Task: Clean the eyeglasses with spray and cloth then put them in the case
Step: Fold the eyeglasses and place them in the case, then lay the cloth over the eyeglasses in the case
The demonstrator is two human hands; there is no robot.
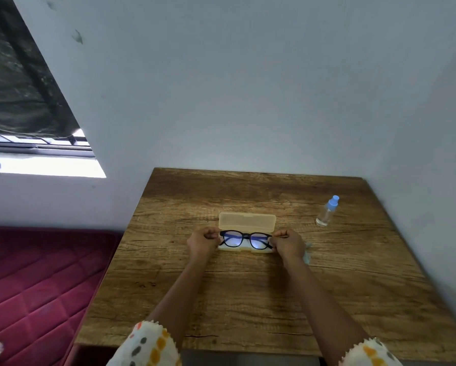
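Black-framed eyeglasses [245, 239] are held over the tray of an open pale yellow case [247, 221], whose lid stands up behind them. My left hand [203, 241] pinches the frame's left end. My right hand [287, 243] pinches the right end. The temples look folded behind the lenses. A light blue cloth [307, 255] lies on the table, mostly hidden behind my right wrist. A small clear spray bottle [327, 211] with a blue cap stands at the back right, apart from both hands.
The wooden table [248, 294] stands against a pale wall at the back and right. A dark red quilted mattress [36, 281] lies to the left, below table height. A window is at the upper left.
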